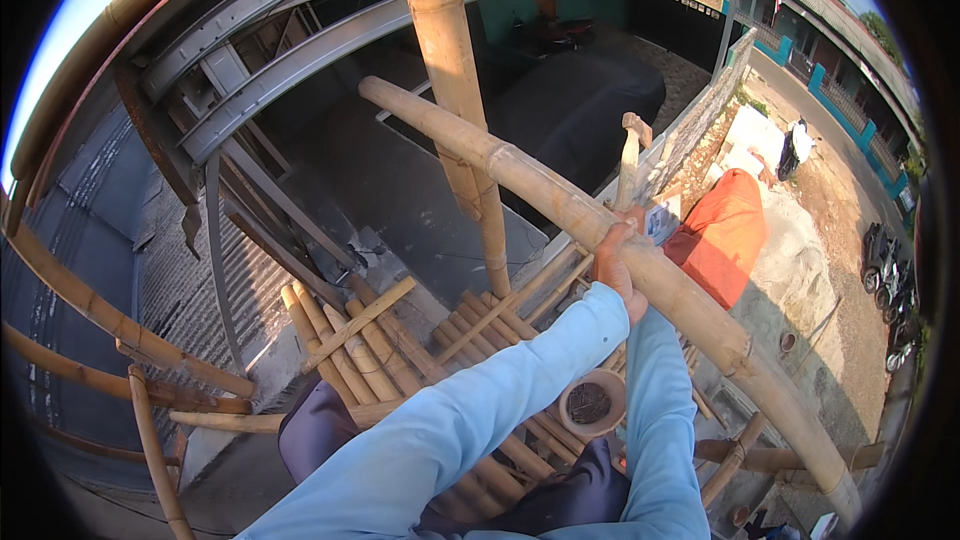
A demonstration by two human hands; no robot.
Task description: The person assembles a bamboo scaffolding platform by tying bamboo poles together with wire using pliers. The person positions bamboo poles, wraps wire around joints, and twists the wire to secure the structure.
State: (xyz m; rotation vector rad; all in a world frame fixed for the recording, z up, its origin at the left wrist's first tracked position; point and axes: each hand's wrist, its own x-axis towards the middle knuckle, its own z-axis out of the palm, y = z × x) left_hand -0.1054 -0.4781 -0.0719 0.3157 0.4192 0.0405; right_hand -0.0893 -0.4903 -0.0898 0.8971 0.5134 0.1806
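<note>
A thick bamboo pole [690, 300] slants across in front of me, from the upper middle down to the lower right. My left hand [612, 265] is closed around its near side. My right hand [634, 215] is mostly hidden behind the pole; its visible fingers are closed on the handle of a hammer [628, 172], head upward. Further along, the pole crosses an upright bamboo post [445, 50]. Below my forearms, a round tub [617, 398] holds dark thin pieces that look like nails.
Under my legs lies a platform of bamboo poles [385, 365]. Curved metal beams [330, 35] span above a lower area with a dark covered shape [585, 100]. An orange cloth [725, 230] and sand heap [805, 260] lie at right, well below. More bamboo rails [120, 320] stand at left.
</note>
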